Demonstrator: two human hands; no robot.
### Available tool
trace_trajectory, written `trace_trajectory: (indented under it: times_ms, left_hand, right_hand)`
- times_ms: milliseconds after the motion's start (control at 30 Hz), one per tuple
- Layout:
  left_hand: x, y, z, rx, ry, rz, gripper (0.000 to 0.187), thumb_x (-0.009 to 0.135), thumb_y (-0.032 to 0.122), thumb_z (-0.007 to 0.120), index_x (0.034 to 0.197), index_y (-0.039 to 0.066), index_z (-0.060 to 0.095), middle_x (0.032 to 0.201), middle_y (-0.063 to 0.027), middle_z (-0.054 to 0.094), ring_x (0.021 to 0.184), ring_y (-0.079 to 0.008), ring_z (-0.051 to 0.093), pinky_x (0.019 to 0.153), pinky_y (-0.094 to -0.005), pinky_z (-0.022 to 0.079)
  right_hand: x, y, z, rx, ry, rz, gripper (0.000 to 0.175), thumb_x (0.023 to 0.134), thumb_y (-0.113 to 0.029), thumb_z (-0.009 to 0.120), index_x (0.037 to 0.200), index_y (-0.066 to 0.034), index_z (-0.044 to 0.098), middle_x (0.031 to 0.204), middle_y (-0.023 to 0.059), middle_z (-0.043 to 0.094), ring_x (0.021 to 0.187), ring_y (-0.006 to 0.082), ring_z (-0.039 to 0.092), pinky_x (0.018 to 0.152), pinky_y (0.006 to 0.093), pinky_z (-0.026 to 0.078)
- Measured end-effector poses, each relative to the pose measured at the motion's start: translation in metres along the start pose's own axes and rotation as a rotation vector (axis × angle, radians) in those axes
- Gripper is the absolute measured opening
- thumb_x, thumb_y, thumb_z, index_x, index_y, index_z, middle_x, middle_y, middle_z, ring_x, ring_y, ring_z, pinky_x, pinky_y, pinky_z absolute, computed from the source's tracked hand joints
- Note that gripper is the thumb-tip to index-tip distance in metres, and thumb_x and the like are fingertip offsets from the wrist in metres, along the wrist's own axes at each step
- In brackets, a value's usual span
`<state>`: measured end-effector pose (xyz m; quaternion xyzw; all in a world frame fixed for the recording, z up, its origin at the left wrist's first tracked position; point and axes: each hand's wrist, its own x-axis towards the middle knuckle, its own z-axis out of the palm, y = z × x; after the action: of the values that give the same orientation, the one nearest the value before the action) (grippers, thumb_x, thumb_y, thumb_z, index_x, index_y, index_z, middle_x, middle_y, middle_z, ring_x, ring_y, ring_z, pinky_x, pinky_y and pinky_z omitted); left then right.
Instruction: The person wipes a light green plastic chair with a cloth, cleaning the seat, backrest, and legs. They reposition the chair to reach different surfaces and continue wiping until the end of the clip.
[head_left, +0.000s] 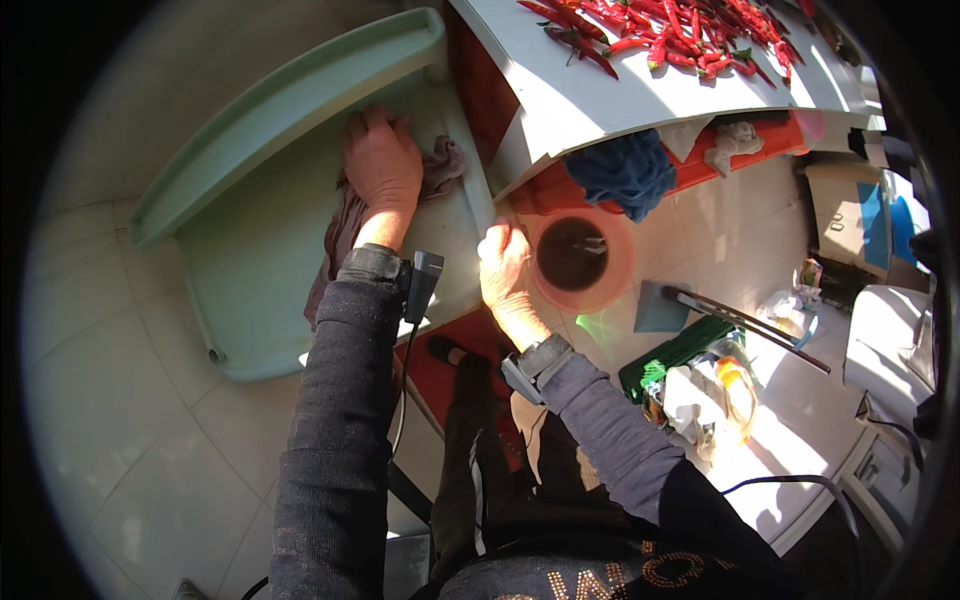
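My left hand presses on a crumpled mauve cloth, which lies on the flat face of a pale green plastic shelf-like piece. The cloth spreads to both sides of the hand and hangs down beside the left forearm. At the right edge of the green piece, my right hand has its fingers curled on the rim. A pink bucket of dark water stands on the floor just right of that hand.
Red chili peppers lie on a white tabletop at the top right. Below it, a blue cloth hangs over a red plastic container. A dustpan, a green crate with plastic bags and a white bin stand to the right.
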<state>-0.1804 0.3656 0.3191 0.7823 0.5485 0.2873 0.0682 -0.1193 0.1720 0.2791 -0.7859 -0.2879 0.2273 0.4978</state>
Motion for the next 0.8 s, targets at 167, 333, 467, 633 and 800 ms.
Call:
trace_trajectory:
  times_ms: [167, 333, 467, 633, 800]
  left_hand:
    - [0.044, -0.026, 0.004, -0.036, 0.222, -0.181, 0.045, 0.089, 0.039, 0.074, 0.119, 0.006, 0.071, 0.111, -0.0186, 0.073, 0.104, -0.0457, 0.065, 0.096, -0.0502, 0.050]
    - [-0.026, 0.007, -0.034, -0.090, -0.116, 0.306, 0.035, 0.085, 0.036, 0.079, 0.110, 0.011, 0.074, 0.120, -0.0057, 0.068, 0.112, -0.0375, 0.057, 0.096, -0.0471, 0.047]
    - [-0.079, 0.025, -0.077, -0.177, -0.344, 0.279, 0.026, 0.084, 0.019, 0.079, 0.105, 0.008, 0.069, 0.114, -0.0059, 0.064, 0.104, -0.0352, 0.055, 0.093, -0.0448, 0.048]
    - [-0.087, 0.009, -0.070, -0.058, -0.325, 0.388, 0.043, 0.090, 0.018, 0.073, 0.128, 0.009, 0.057, 0.134, -0.0121, 0.054, 0.117, -0.0391, 0.051, 0.101, -0.0494, 0.044]
    - [0.011, -0.013, -0.002, 0.251, -0.101, 0.157, 0.037, 0.096, 0.037, 0.065, 0.119, 0.007, 0.061, 0.127, -0.0180, 0.059, 0.112, -0.0410, 0.056, 0.093, -0.0492, 0.046]
  right_hand:
    - [0.000, -0.003, -0.001, -0.003, 0.023, 0.015, 0.024, 0.099, -0.021, 0.048, 0.088, -0.0020, 0.058, 0.085, 0.0208, 0.063, 0.083, 0.0417, 0.060, 0.076, 0.0512, 0.048]
    - [0.000, -0.008, -0.003, 0.000, 0.021, 0.000, 0.022, 0.098, -0.020, 0.049, 0.090, -0.0018, 0.058, 0.084, 0.0206, 0.062, 0.082, 0.0418, 0.059, 0.075, 0.0510, 0.048]
    - [-0.004, -0.005, -0.003, 0.010, 0.005, 0.006, 0.022, 0.098, -0.021, 0.050, 0.092, -0.0015, 0.058, 0.085, 0.0207, 0.062, 0.083, 0.0418, 0.058, 0.076, 0.0506, 0.048]
    - [-0.006, 0.003, 0.000, -0.065, 0.005, -0.083, 0.021, 0.098, -0.020, 0.050, 0.092, -0.0017, 0.058, 0.083, 0.0199, 0.060, 0.082, 0.0409, 0.058, 0.075, 0.0503, 0.048]
    - [-0.002, 0.002, 0.001, -0.205, 0.069, -0.231, 0.022, 0.099, -0.021, 0.050, 0.091, -0.0020, 0.057, 0.083, 0.0177, 0.060, 0.080, 0.0368, 0.058, 0.074, 0.0486, 0.048]
